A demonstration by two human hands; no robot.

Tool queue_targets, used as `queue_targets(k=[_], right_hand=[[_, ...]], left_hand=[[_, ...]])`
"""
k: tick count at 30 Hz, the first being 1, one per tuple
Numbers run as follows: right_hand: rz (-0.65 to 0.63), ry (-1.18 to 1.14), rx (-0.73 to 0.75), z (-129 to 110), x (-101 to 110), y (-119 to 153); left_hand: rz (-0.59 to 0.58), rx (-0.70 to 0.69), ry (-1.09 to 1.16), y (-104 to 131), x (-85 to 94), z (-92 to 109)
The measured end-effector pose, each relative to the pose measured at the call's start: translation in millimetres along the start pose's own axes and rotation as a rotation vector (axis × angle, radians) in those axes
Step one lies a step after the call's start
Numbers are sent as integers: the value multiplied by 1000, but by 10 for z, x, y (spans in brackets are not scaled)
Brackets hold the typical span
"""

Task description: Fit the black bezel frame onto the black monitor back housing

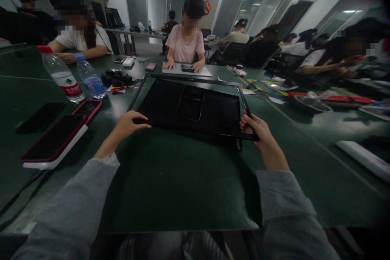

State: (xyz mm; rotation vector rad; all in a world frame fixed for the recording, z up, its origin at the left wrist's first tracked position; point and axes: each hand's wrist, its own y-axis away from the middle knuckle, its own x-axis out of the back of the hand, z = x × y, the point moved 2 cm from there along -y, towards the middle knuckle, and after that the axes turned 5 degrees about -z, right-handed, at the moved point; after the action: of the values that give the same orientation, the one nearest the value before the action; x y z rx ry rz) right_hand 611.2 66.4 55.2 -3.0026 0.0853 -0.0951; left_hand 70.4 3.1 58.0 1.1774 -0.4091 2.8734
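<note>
A thin black rectangular frame [248, 107], which looks like a screen bezel, is raised at a tilt above the green table. My left hand [129, 124] pinches its near left corner, with thumb and fingers on either side of the edge. At the near right corner, my right hand [258, 128] has its fingers wrapped around the frame's side. Through the frame's opening I see a black plastic panel [161, 101], like a monitor back cover, with a rectangular recess in its middle. The frame's near edge overlaps the panel in view; whether they touch I cannot tell.
Left on the green table [183, 187] lie several phones, one red-edged phone [55, 136] on a white block. Two water bottles [68, 83] stand behind them. Opposite, a person in pink [185, 44] works on a white sheet. Cables [265, 87] and a white bar [364, 158] lie right.
</note>
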Motion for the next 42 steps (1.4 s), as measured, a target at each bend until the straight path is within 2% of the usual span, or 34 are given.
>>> queue_targets(k=[5, 9, 13, 19, 24, 29, 32, 35, 37, 39, 40, 42], right_hand=[[182, 215, 66, 279, -91, 34], [216, 341, 140, 383, -175, 106], [269, 498, 214, 397, -171, 202], [285, 617, 226, 427, -147, 252], [291, 756, 294, 431, -129, 194], [335, 818, 301, 465, 3, 128], [321, 795, 290, 512, 63, 100], [298, 763, 288, 559, 86, 88], [288, 751, 290, 578, 91, 84], [283, 746, 283, 587, 95, 76], [280, 744, 278, 588, 96, 72], [272, 740, 271, 584, 93, 66]], left_hand=[[21, -47, -95, -38, -99, -150], [6, -29, -191, -37, -135, -223], [-33, -42, -331, -16, -176, -190], [-51, -64, -435, -32, -257, -146], [-84, -78, -497, -55, -267, -136], [-181, -140, -454, -46, -262, -62], [-187, -159, -421, -19, -289, -39], [-70, -150, -392, -5, -305, -48], [121, -88, -356, -10, -283, -95], [286, 34, -299, -22, -251, -193], [320, 103, -267, -32, -240, -256], [277, 213, -163, -60, -236, -386]])
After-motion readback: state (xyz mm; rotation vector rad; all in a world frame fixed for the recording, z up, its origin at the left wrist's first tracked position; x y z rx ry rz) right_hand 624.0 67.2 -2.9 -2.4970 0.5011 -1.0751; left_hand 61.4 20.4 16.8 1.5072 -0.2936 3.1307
